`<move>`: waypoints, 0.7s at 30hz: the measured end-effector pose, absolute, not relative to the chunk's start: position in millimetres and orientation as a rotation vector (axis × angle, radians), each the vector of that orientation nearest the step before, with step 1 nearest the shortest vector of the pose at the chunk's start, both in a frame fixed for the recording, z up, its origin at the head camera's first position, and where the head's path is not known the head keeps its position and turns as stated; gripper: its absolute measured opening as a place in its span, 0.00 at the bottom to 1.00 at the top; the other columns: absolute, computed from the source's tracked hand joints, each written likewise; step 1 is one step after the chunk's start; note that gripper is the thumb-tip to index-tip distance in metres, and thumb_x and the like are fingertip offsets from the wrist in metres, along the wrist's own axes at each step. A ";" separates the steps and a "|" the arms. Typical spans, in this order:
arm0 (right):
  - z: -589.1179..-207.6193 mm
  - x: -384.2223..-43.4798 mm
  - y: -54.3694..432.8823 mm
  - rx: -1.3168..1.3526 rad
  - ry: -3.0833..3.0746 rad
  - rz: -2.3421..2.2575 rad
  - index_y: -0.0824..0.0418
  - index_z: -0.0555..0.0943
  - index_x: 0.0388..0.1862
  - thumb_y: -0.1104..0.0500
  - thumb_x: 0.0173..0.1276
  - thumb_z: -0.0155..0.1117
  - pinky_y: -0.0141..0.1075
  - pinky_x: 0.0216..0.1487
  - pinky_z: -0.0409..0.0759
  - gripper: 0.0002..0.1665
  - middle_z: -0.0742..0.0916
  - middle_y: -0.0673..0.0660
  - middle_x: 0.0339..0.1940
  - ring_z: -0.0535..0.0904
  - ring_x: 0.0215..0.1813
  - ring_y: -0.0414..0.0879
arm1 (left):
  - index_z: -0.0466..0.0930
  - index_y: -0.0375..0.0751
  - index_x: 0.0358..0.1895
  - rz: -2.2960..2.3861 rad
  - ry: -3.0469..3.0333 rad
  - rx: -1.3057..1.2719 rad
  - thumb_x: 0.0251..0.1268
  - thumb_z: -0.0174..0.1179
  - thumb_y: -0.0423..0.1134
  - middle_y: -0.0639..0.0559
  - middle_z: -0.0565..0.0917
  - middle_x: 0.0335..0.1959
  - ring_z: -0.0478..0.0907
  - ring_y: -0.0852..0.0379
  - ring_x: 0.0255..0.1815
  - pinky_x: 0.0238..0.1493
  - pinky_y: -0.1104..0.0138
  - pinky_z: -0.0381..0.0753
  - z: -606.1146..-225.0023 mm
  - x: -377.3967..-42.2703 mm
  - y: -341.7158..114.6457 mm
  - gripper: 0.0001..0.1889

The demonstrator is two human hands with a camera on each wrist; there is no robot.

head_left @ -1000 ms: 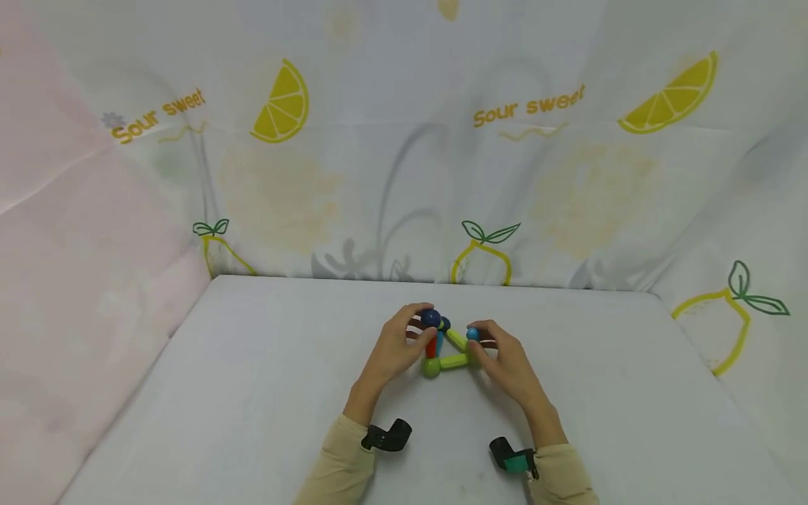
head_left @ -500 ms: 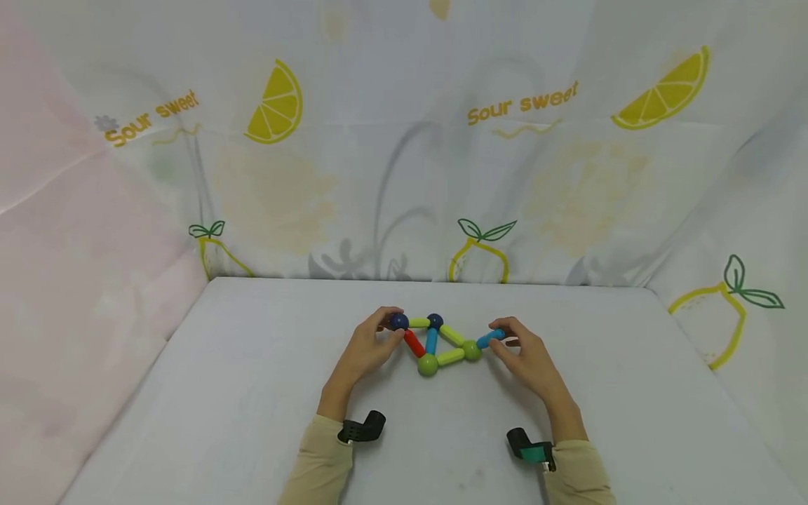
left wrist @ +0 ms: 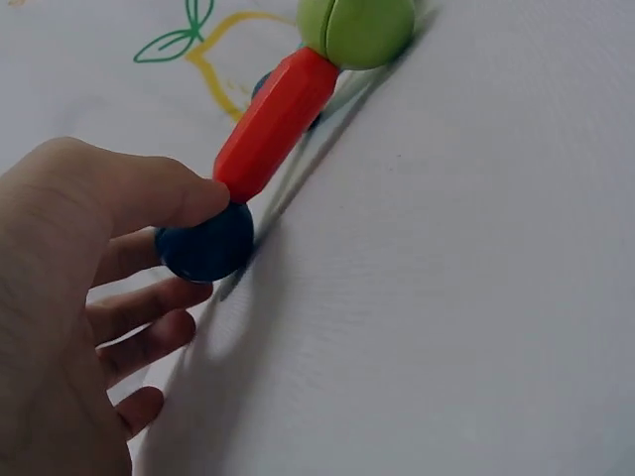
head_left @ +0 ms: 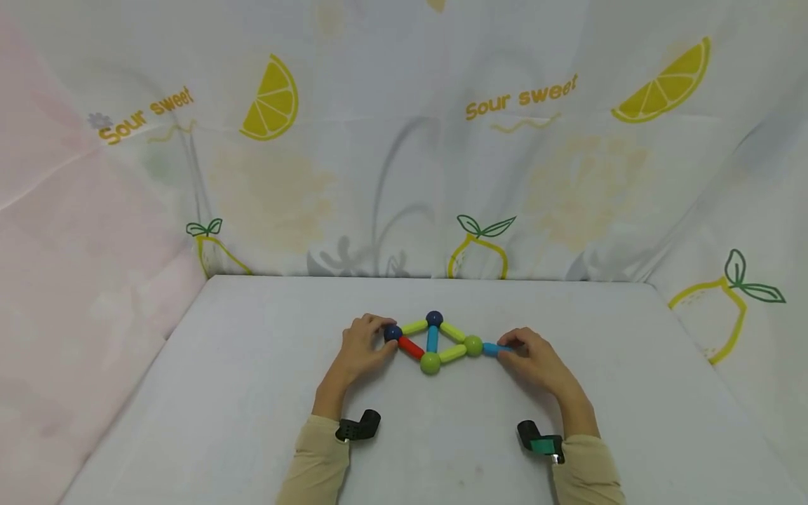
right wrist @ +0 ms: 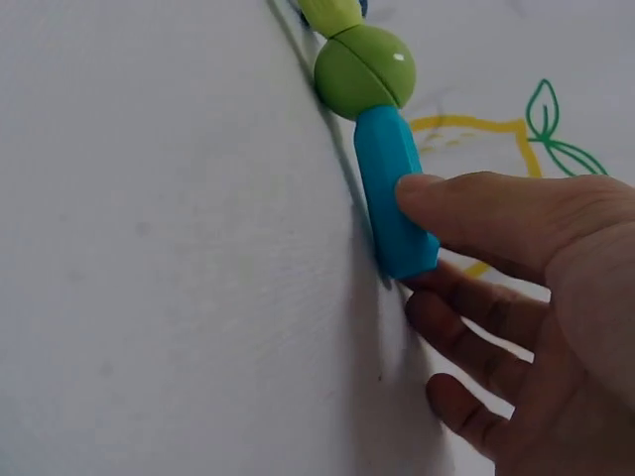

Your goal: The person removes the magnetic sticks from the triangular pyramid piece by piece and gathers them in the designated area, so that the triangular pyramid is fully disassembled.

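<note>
Only headcam shows diamond, left hand pinching navy ball, right hand blue rod

- Two balls were dark blue; two more balls, green.
- One stick was red, two sticks bright blue, three sticks yellow-green.
- The tabletop was white.
- The white cloth bore yellow lemon slices and orange lettering.
- The sleeves were beige.

A lemon-printed cloth hangs behind a white table.
</note>
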State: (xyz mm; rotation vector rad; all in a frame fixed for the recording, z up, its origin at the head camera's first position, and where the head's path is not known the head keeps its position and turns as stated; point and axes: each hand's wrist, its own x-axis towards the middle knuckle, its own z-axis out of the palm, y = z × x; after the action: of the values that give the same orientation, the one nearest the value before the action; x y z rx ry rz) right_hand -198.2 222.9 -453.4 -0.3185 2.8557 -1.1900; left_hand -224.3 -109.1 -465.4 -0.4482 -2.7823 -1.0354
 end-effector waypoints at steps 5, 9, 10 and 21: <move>-448.4 -202.9 215.5 -0.354 2.897 -1.178 0.62 0.76 0.49 0.55 0.67 0.61 0.50 0.55 0.72 0.15 0.81 0.59 0.47 0.76 0.53 0.54 | 0.76 0.47 0.57 -1.069 -2.732 -0.526 0.58 0.63 0.41 0.48 0.80 0.50 0.73 0.50 0.50 0.50 0.54 0.65 -475.6 -227.6 -108.5 0.21; -437.6 -216.5 194.3 -0.527 3.011 -1.164 0.63 0.76 0.51 0.58 0.69 0.59 0.50 0.56 0.73 0.15 0.81 0.60 0.48 0.76 0.54 0.54 | 0.75 0.48 0.57 -1.158 -2.699 -0.556 0.59 0.64 0.40 0.50 0.81 0.50 0.75 0.51 0.51 0.56 0.53 0.67 -477.7 -229.2 -108.9 0.21; -432.7 -221.1 186.0 -0.586 3.025 -1.140 0.63 0.75 0.51 0.58 0.69 0.59 0.50 0.57 0.73 0.15 0.81 0.59 0.49 0.76 0.54 0.53 | 0.75 0.48 0.56 -1.185 -2.689 -0.556 0.58 0.65 0.40 0.51 0.81 0.50 0.75 0.52 0.51 0.57 0.52 0.67 -477.5 -229.1 -109.3 0.21; -406.3 -262.3 97.8 -1.020 2.685 -0.582 0.58 0.78 0.55 0.60 0.68 0.58 0.45 0.59 0.72 0.17 0.81 0.54 0.54 0.76 0.57 0.50 | 0.79 0.50 0.49 -1.335 -2.612 -0.709 0.55 0.68 0.40 0.56 0.84 0.42 0.78 0.59 0.47 0.56 0.59 0.73 -485.5 -232.2 -115.9 0.17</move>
State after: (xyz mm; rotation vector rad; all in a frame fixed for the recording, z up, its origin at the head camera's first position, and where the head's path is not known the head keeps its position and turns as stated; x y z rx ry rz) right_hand -262.3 97.8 -406.3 -1.0200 2.6850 -0.5820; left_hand -232.2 -115.9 -485.5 -0.7092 -2.6125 -1.3351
